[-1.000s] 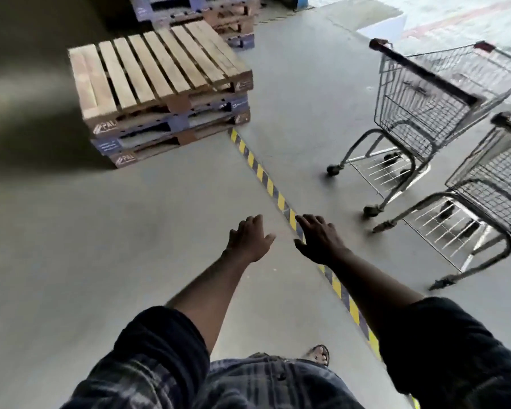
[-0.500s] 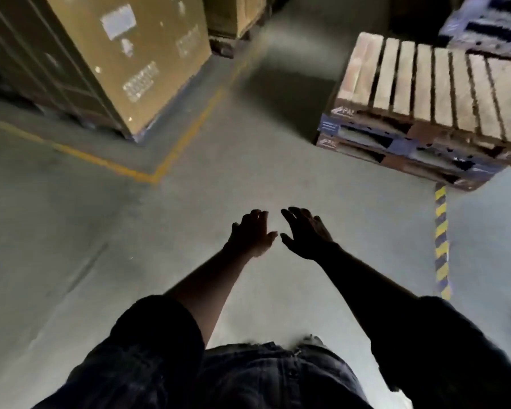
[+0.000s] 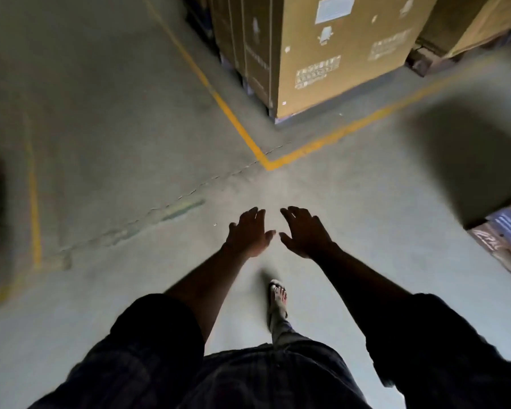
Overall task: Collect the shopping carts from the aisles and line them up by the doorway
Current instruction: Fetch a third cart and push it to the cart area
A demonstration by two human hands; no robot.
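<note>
**Empty-handed in the aisle, no cart in sight**

Reads as a walk between carts rather than a push. Left hand (image 3: 248, 236) and right hand (image 3: 304, 234) held out ahead at much the same height, near each other but apart, palms down. Fingers (image 3: 252, 215) of both loosely spread and slightly bent, gripping nothing, touching nothing.

Shopping carts: none in view. Whereabouts of the next one unknown, likewise the number already parked by the doorway. No doorway visible either. So no fair way to gauge the share of the job done from here. Probably ahead, as a judgement only: finding another cart, wheeling it back, setting it in line with the rest.

Counted:
- Two hands, both bare and free
- Zero carts
- One foot (image 3: 278, 296) in a sandal, forward on the grey floor (image 3: 115, 128)
- One yellow line (image 3: 266, 163) bent into a corner around the stock, plus a second, fainter one (image 3: 34, 202) at the left
- Tall cardboard cartons (image 3: 337, 54) inside that corner, several in a row, exact number not tellable through the blur
- One pallet stack (image 3: 502, 240), cut off at the right edge
- One crack (image 3: 171, 202) across the concrete
</note>
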